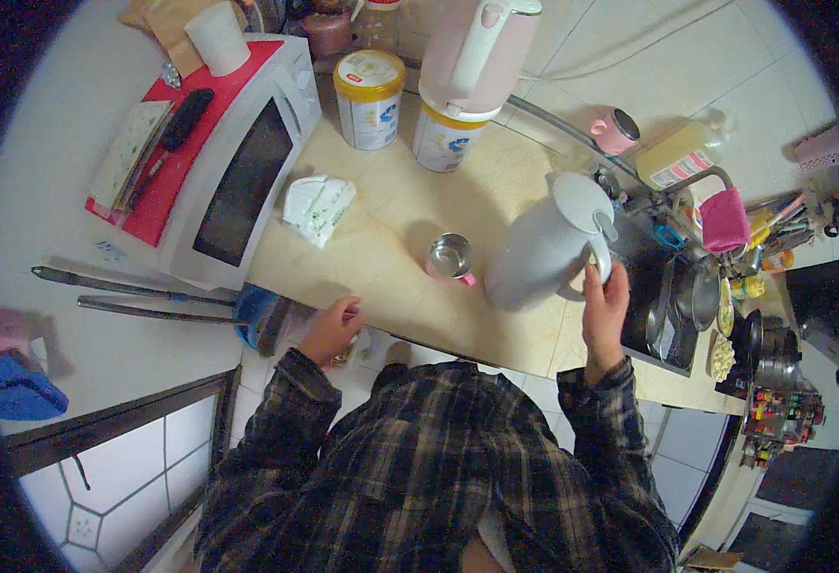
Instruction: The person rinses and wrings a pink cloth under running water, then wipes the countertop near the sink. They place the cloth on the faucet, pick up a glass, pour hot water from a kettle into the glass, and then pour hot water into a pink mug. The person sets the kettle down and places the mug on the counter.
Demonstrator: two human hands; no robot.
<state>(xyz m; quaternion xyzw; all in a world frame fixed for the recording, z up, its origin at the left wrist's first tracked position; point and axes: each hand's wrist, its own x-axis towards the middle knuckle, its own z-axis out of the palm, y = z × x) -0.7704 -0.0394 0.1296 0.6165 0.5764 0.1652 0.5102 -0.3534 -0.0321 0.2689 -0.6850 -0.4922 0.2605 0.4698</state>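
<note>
My right hand (603, 308) grips the handle of a pale grey thermos jug (541, 251) over the right part of the counter. The jug's lid is on; I cannot tell whether its base touches the counter. To its left stands a small steel-lined cup (451, 256) with a pink handle, upright and uncovered, with what looks like clear liquid inside. My left hand (332, 333) is loosely curled at the counter's front edge, with nothing visible in it. Beyond it, a white and green soft pack of tissues (318, 208) lies on the counter (390, 215).
At left, a microwave (240, 186) carries a paper roll (217, 39). Two formula tins (369, 107) stand at the back, the right one beneath a pink electric kettle (476, 61). A sink (630, 286) with pans lies right, near a pink mug (615, 132) and a bottle of yellowish liquid (677, 157).
</note>
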